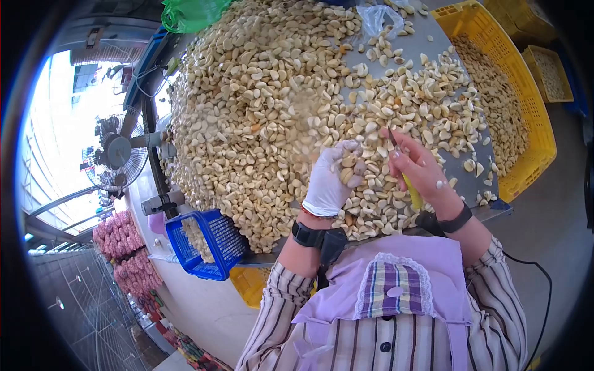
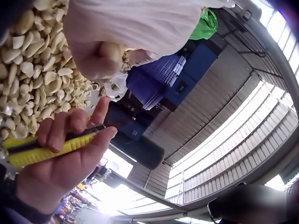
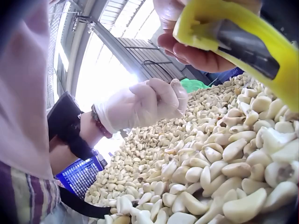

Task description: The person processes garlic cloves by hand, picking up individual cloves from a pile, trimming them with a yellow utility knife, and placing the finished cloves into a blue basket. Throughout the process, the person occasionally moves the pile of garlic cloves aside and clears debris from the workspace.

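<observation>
My left hand (image 1: 327, 182), in a thin white glove, curls its fingers around a few pale pieces (image 1: 350, 171) that look like peeled garlic cloves. One held clove (image 2: 111, 50) shows at its thumb in the left wrist view. Bare, my right hand (image 1: 416, 166) grips a yellow utility knife (image 1: 413, 193), its narrow blade pointing up and away from me. Knife and gloved hand are a short way apart, both over the heap of cloves (image 1: 247, 105). Close to the camera, the knife's yellow handle (image 3: 233, 28) fills the upper right of the right wrist view.
Cloves cover most of the grey metal table (image 1: 461, 166). On the right stands a large yellow crate (image 1: 537, 145) of browner pieces; at the left edge is a blue basket (image 1: 201, 244) holding some cloves. A green plastic bag (image 1: 193, 13) and a clear bag (image 1: 377, 21) lie at the far side.
</observation>
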{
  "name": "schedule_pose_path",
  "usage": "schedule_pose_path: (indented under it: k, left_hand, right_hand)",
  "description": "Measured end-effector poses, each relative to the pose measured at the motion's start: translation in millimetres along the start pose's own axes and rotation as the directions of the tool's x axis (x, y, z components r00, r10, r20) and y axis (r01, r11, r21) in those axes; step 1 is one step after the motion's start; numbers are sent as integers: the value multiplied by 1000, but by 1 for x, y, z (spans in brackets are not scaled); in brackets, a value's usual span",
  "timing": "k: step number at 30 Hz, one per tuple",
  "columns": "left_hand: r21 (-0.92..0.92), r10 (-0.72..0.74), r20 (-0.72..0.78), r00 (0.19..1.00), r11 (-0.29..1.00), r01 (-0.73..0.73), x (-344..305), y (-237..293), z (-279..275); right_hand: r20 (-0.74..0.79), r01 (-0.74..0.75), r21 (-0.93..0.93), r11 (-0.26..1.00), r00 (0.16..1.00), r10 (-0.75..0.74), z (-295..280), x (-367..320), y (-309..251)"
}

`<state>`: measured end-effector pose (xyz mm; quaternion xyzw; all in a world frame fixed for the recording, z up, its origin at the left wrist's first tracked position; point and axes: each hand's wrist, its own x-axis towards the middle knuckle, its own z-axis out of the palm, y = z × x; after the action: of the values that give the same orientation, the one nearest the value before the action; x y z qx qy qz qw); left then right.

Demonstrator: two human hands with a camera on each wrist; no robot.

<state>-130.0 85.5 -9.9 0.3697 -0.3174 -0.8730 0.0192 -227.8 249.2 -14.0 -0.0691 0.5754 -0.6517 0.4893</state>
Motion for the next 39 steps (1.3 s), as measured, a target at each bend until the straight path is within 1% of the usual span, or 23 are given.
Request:
schedule_pose_path:
  k: [2, 4, 5, 6, 8, 10, 12, 14, 15, 17, 22, 24, 25, 26, 27, 28, 29, 30, 32, 34, 36, 37, 39]
  left_hand:
    - [-149, -102, -3, 995, 984, 100, -5, 6, 0]
    - [-154, -65, -15, 998, 986, 62, -3, 2, -5]
    - [-158, -30, -26, 999, 987, 26, -2, 0, -7]
    - [-158, -29, -26, 999, 987, 25, -4, 0, -5]
    - [101, 43, -62, 997, 994, -37, -13, 0, 0]
    - [141, 43, -86, 995, 990, -30, -21, -1, 12]
    - [179, 44, -110, 993, 984, -24, -26, -2, 24]
    - [306, 132, -211, 968, 950, -63, -28, -3, 31]
    - [305, 133, -211, 969, 950, -64, -28, -4, 29]
    - [408, 119, -164, 979, 912, -43, -28, -6, 22]
    - [457, 209, -147, 967, 881, -121, -29, -8, 24]
    - [460, 230, -125, 965, 875, -149, -28, -7, 22]
    - [396, 194, -102, 976, 908, -139, -29, -5, 21]
    - [330, 158, -76, 984, 936, -125, -29, -3, 21]
    - [329, 158, -75, 985, 936, -125, -30, -2, 20]
    - [247, 121, -31, 992, 963, -110, -31, -1, 18]
    - [164, 88, 16, 996, 982, -89, -32, 0, 16]
    - [164, 88, 16, 996, 982, -89, -33, 1, 13]
    - [148, 67, 112, 991, 986, -83, -35, 1, 4]
    - [142, 97, 89, 991, 984, -109, -34, -3, 3]
    - [136, 127, 62, 990, 982, -134, -35, -6, -2]
    - [146, 144, 88, 986, 977, -155, -36, -7, -5]
    - [153, 158, 113, 981, 973, -174, -37, -8, -7]
  right_hand:
    - [9, -20, -45, 999, 1000, 21, 3, -2, 1]
    - [78, 102, -175, 979, 993, -89, 11, -6, 1]
    - [143, 160, -306, 938, 982, -120, 8, -7, 6]
    - [143, 161, -306, 938, 982, -121, 10, -8, 5]
    - [237, 253, -545, 799, 961, -143, 15, -9, 2]
    - [264, 247, -555, 794, 958, -113, 18, -9, 5]
    - [281, 400, -590, 701, 916, -287, 20, -6, 14]
    - [278, 375, -606, 702, 926, -254, 21, -7, 9]
    - [275, 348, -621, 703, 936, -220, 21, -7, 8]
    - [275, 351, -615, 706, 935, -225, 21, -8, 8]
    - [267, 343, -561, 753, 936, -228, 20, -9, 7]
    - [254, 279, -574, 769, 954, -157, 18, -10, 4]
    - [255, 280, -575, 769, 954, -157, 19, -10, 4]
    - [238, 278, -470, 838, 954, -183, 21, -11, 5]
    - [218, 274, -357, 893, 954, -206, 21, -11, 5]
    - [217, 274, -358, 893, 954, -206, 21, -12, 3]
    - [232, 241, -358, 902, 959, -163, 20, -14, -1]
    - [248, 207, -359, 910, 961, -121, 19, -15, -4]
    - [233, 186, -361, 914, 967, -105, 18, -15, 0]
    - [216, 167, -362, 917, 972, -91, 18, -15, 0]
    - [280, 146, -278, 949, 958, -66, 19, -16, -4]
    - [279, 145, -277, 950, 958, -65, 19, -15, -3]
    - [342, 195, -323, 926, 937, -78, 17, -13, 2]
